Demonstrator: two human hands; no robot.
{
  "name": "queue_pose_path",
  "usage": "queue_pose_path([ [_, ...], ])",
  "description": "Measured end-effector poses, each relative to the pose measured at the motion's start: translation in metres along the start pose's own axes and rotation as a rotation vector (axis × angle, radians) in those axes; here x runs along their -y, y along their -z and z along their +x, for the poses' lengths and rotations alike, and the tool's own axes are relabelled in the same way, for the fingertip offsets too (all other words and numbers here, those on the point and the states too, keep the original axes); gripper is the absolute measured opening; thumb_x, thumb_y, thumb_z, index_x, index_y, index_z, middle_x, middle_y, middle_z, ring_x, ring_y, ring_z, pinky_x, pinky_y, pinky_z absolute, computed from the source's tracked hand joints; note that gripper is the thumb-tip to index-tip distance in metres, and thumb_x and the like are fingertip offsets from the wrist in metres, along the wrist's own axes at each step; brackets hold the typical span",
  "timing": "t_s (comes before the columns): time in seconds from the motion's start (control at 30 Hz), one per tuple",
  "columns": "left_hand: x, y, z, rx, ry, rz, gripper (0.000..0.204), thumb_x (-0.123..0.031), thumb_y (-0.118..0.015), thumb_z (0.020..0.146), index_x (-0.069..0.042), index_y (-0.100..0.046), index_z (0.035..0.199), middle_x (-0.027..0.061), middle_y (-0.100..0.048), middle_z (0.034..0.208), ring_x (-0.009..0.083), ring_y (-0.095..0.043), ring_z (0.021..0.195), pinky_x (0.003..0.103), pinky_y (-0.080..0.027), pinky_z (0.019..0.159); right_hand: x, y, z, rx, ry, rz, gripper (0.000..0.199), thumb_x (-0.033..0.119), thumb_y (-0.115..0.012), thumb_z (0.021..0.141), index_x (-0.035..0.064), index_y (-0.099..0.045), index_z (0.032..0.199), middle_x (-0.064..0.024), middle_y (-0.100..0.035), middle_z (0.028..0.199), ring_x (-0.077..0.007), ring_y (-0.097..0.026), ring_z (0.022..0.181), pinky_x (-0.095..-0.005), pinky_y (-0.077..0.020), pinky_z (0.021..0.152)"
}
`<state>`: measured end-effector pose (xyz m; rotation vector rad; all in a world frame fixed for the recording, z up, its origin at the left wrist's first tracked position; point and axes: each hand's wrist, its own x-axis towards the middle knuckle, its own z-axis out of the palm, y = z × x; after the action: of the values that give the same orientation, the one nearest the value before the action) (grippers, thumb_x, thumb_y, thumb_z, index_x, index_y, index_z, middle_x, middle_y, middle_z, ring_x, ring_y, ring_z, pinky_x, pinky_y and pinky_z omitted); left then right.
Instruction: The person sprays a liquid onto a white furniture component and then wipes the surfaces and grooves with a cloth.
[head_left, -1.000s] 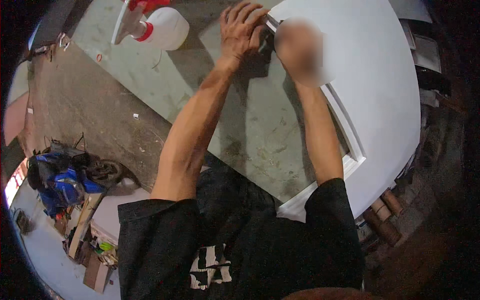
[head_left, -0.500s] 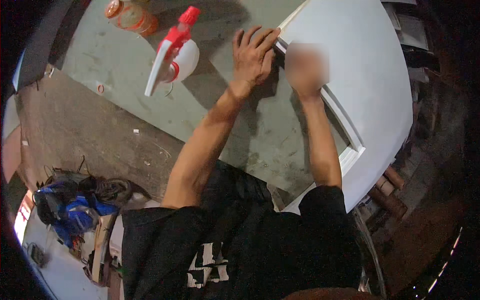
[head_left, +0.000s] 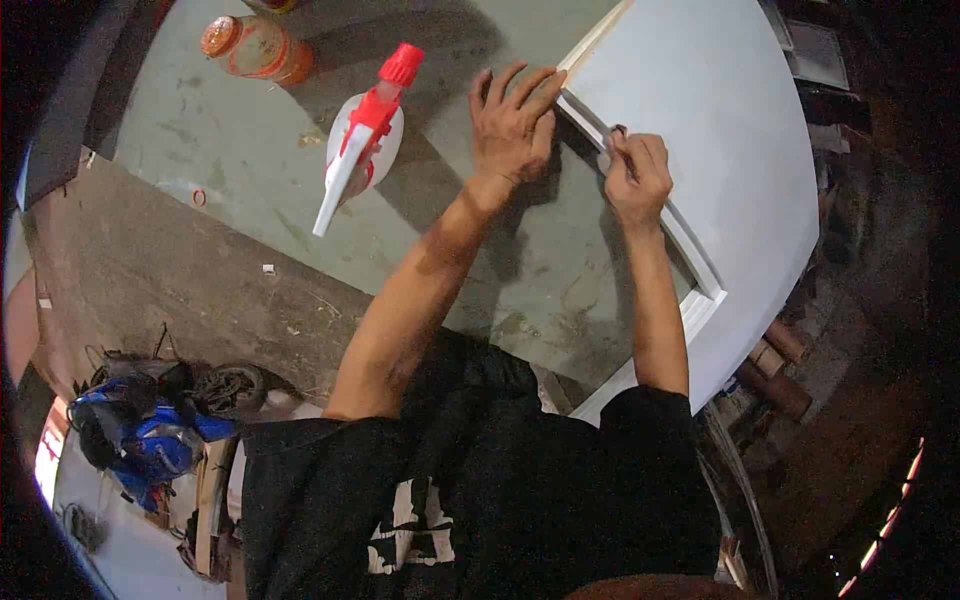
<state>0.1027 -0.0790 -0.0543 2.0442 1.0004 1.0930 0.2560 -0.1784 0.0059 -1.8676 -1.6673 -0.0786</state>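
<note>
My left hand (head_left: 512, 122) lies flat, fingers spread, on the glass pane (head_left: 520, 260) right beside the inner moulding of a white door panel (head_left: 720, 130). My right hand (head_left: 636, 176) is closed on a small dark tool, too small to identify, and presses its tip against the white moulding strip (head_left: 655, 215) where the glass meets the frame. The two hands are about a hand's width apart along the strip.
A white spray bottle with a red trigger head (head_left: 362, 140) lies on the glass left of my left hand. An orange-capped jar (head_left: 255, 47) lies further up left. Below, on the ground, stand a blue motorbike (head_left: 150, 430) and wood scraps (head_left: 780, 365).
The view has tilted down, so the bottle and jar have come further into sight. My right hand has slid a little down the moulding; my left hand stays pressed on the glass.
</note>
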Motion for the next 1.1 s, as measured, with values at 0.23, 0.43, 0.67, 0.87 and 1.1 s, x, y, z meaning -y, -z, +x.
queue_pose_path([
  [0.23, 0.001, -0.002, -0.003, -0.002, -0.013, -0.015, 0.048, -0.017, -0.054, 0.086, -0.017, -0.065, 0.132, 0.0008, -0.063, 0.134, 0.0268, -0.048, 0.132, 0.048, -0.023, 0.117, 0.025, -0.032, 0.043, 0.019, 0.114, 0.024, 0.014, -0.006, -0.070, 0.073, 0.0024, -0.067, 0.084, -0.0117, -0.063, 0.081, -0.0312, -0.061, 0.077, -0.0417, -0.0479, 0.073],
  [0.43, 0.001, -0.004, -0.002, 0.008, 0.009, 0.000, 0.047, -0.019, -0.054, 0.086, -0.017, -0.066, 0.132, 0.0000, -0.063, 0.135, 0.0266, -0.047, 0.132, 0.048, -0.022, 0.116, 0.008, -0.015, 0.013, -0.027, 0.022, 0.049, 0.016, -0.006, -0.069, 0.074, 0.0023, -0.068, 0.087, -0.0116, -0.065, 0.083, -0.0306, -0.062, 0.079, -0.0416, -0.0492, 0.075],
  [0.67, 0.002, -0.001, -0.003, -0.009, 0.000, -0.018, 0.047, -0.018, -0.054, 0.086, -0.019, -0.067, 0.131, -0.0008, -0.063, 0.135, 0.0265, -0.048, 0.131, 0.048, -0.024, 0.115, 0.020, -0.022, 0.025, 0.008, 0.009, 0.050, 0.015, -0.008, -0.066, 0.076, 0.0033, -0.067, 0.086, -0.0111, -0.062, 0.079, -0.0308, -0.061, 0.079, -0.0420, -0.0480, 0.072],
  [0.87, -0.001, -0.006, -0.001, -0.014, 0.017, 0.001, 0.048, -0.018, -0.056, 0.084, -0.020, -0.067, 0.130, -0.0005, -0.063, 0.134, 0.0266, -0.048, 0.131, 0.048, -0.024, 0.115, 0.026, -0.034, 0.043, 0.013, 0.088, 0.080, 0.010, -0.006, -0.067, 0.078, 0.0016, -0.065, 0.083, -0.0114, -0.061, 0.081, -0.0311, -0.061, 0.081, -0.0410, -0.0483, 0.073],
  [1.1, 0.000, -0.002, -0.001, -0.007, 0.004, 0.011, 0.049, -0.018, -0.057, 0.083, -0.021, -0.067, 0.131, -0.0004, -0.063, 0.134, 0.0273, -0.048, 0.131, 0.048, -0.025, 0.114, 0.012, -0.016, 0.030, 0.080, 0.044, 0.088, 0.014, -0.007, -0.065, 0.077, 0.0018, -0.066, 0.088, -0.0113, -0.062, 0.085, -0.0300, -0.061, 0.081, -0.0410, -0.0490, 0.074],
])
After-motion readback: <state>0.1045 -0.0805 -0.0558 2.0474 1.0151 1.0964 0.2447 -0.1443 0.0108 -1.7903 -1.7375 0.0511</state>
